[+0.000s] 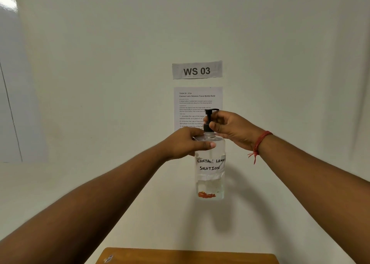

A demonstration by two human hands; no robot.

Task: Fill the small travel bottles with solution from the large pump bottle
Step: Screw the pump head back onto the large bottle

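Clear plastic pump bottle point(210, 169): labelled, held up above white counter point(60, 193), solution low.
Left hand point(186, 145): fingers wrapped round bottle shoulder.
Right hand point(232, 127): fingers pinching black pump collar point(208, 128).
Step tip: steady body, twist collar only.
Room: open both sides; wooden board point(186, 255) at near edge.
Travel bottles: not visible.

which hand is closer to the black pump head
Right. The right hand pinches the black pump at its collar; the left hand grips the bottle shoulder just below.
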